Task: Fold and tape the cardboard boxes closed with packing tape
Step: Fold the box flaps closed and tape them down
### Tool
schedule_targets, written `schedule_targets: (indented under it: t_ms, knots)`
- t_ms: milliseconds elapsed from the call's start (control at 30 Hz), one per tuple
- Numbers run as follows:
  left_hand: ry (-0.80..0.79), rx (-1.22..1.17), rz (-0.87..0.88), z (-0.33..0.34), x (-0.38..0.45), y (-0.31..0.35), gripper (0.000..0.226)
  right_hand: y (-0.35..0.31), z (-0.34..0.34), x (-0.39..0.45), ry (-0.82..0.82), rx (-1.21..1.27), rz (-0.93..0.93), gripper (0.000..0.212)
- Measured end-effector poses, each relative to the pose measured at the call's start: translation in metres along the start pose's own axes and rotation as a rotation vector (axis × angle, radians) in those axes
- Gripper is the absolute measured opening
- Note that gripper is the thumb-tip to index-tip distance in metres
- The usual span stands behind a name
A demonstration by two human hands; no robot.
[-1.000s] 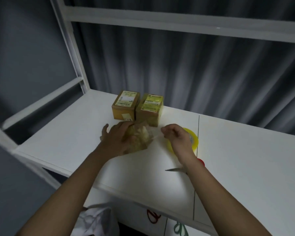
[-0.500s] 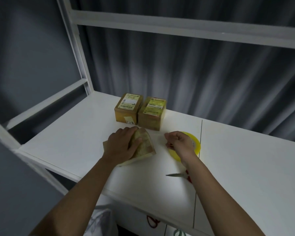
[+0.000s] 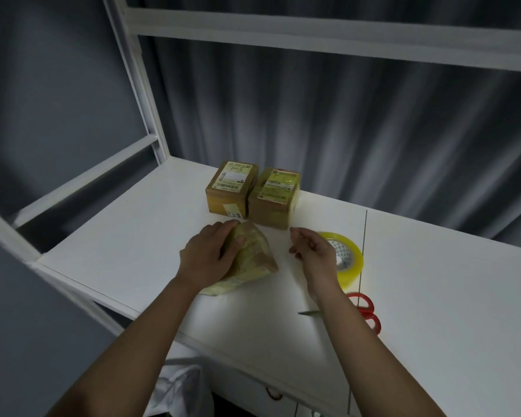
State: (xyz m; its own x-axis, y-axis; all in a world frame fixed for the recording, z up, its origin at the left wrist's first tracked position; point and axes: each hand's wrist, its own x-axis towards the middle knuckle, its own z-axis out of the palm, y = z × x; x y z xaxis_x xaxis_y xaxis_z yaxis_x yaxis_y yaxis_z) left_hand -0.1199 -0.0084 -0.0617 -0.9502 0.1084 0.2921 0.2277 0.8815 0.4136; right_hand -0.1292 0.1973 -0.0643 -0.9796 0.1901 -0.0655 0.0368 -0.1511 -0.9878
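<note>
A small cardboard box [image 3: 253,257], its faces shiny with yellowish tape, stands tilted on one edge on the white table [image 3: 127,233]. My left hand [image 3: 205,257] grips it from the left, thumb across its upper face. My right hand [image 3: 316,251] hovers just right of the box, apart from it, fingers loosely curled with nothing visible between them. Partly hidden behind that hand is a roll of yellowish packing tape [image 3: 351,260], lying flat on the table.
Two closed, labelled cardboard boxes [image 3: 230,188] [image 3: 275,197] stand side by side behind the tilted one. Red-handled scissors [image 3: 367,311] lie under my right forearm. A white frame post [image 3: 139,85] rises at the table's back left. White cloth [image 3: 178,389] hangs below the front edge.
My left hand has tipped the box up onto its edge and turned it. My right hand has drawn slightly back from the box and loosened its pinch.
</note>
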Motion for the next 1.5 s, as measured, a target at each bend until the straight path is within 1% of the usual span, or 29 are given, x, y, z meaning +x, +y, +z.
schedule_targets:
  t_ms: [67,133,200,267,367,433,500,600,633,667,700,767,800,833,867,900,933,967,1000,1033,1100,1133,1167,1200,1233,1300,1333,1400,1500]
  knots:
    - [-0.041,-0.007,0.01,-0.004,0.003,0.001,0.07,-0.007,0.0,0.003,0.019,-0.016,-0.053,0.009]
    - [-0.108,0.014,0.022,-0.006,0.004,-0.002,0.073,-0.009,-0.001,0.003,0.027,-0.085,-0.077,0.008]
    - [-0.185,0.08,0.034,-0.005,0.004,-0.008,0.073,-0.003,-0.004,0.001,0.014,-0.128,-0.011,0.006]
    - [-0.257,0.181,0.045,-0.001,0.003,-0.012,0.069,0.008,-0.007,-0.004,-0.004,-0.143,0.104,0.004]
    - [-0.3,0.266,0.057,0.004,0.004,-0.014,0.065,0.025,-0.009,-0.011,-0.007,-0.152,0.195,0.01]
    - [-0.336,0.296,0.073,0.004,0.005,-0.014,0.069,0.031,-0.006,-0.012,0.013,-0.136,0.229,0.01]
    - [-0.362,0.303,0.071,0.004,0.005,-0.016,0.069,0.034,0.0,-0.011,0.013,-0.134,0.27,0.011]
    - [-0.375,0.288,0.062,0.004,0.005,-0.015,0.067,0.036,0.001,-0.01,-0.058,-0.256,0.337,0.014]
    - [-0.373,0.283,0.063,0.004,0.004,-0.015,0.068,0.035,0.0,-0.009,-0.075,-0.304,0.34,0.02]
    - [-0.369,0.275,0.065,0.004,0.003,-0.015,0.07,0.034,-0.003,-0.006,-0.081,-0.383,0.309,0.026]
    - [-0.367,0.267,0.061,0.004,0.003,-0.016,0.072,0.033,-0.006,-0.004,-0.086,-0.527,0.23,0.029]
    - [-0.364,0.259,0.053,0.004,0.003,-0.017,0.072,0.027,-0.012,-0.003,-0.06,-0.888,-0.002,0.03]
    - [-0.363,0.262,0.052,0.004,0.003,-0.017,0.071,0.023,-0.014,-0.004,-0.032,-0.95,-0.119,0.026]
    - [-0.364,0.264,0.05,0.004,0.003,-0.016,0.071,0.019,-0.014,-0.005,-0.008,-0.912,-0.216,0.021]
    - [-0.362,0.263,0.051,0.003,0.003,-0.014,0.072,0.015,-0.013,-0.007,0.007,-0.809,-0.286,0.018]
    - [-0.363,0.259,0.046,0.003,0.003,-0.013,0.07,0.009,-0.009,-0.011,0.011,-0.637,-0.304,0.02]
    - [-0.365,0.251,0.038,0.003,0.003,-0.011,0.067,0.006,-0.004,-0.014,-0.014,-0.414,-0.245,0.023]
    - [-0.37,0.243,0.025,0.003,0.003,-0.009,0.062,0.003,0.003,-0.019,-0.076,-0.198,-0.148,0.027]
    - [-0.372,0.235,0.015,0.003,0.003,-0.009,0.058,0.004,0.011,-0.026,-0.144,-0.065,-0.049,0.029]
    - [-0.373,0.23,0.008,0.004,0.003,-0.01,0.054,0.009,0.018,-0.032,-0.215,-0.023,0.04,0.032]
    - [-0.37,0.225,0.007,0.005,0.003,-0.011,0.053,0.018,0.031,-0.04,-0.366,-0.097,0.161,0.04]
    - [-0.366,0.22,0.008,0.005,0.004,-0.012,0.055,0.022,0.035,-0.041,-0.414,-0.102,0.198,0.043]
    - [-0.364,0.214,0.006,0.006,0.004,-0.012,0.057,0.026,0.037,-0.04,-0.431,-0.072,0.229,0.047]
    - [-0.362,0.205,0.002,0.007,0.004,-0.012,0.057,0.027,0.038,-0.038,-0.445,0.013,0.281,0.05]
    - [-0.361,0.194,-0.006,0.007,0.005,-0.012,0.055,0.027,0.039,-0.035,-0.462,0.118,0.345,0.051]
    - [-0.357,0.171,-0.022,0.009,0.005,-0.013,0.048,0.031,0.037,-0.031,-0.485,0.222,0.411,0.054]
    - [-0.357,0.165,-0.025,0.009,0.004,-0.014,0.048,0.034,0.038,-0.029,-0.507,0.233,0.422,0.056]
    - [-0.358,0.165,-0.025,0.009,0.004,-0.015,0.052,0.042,0.038,-0.025,-0.499,0.232,0.435,0.057]
    - [-0.357,0.177,-0.03,0.011,0.006,-0.015,0.046,0.048,0.041,-0.019,-0.519,0.115,0.445,0.058]
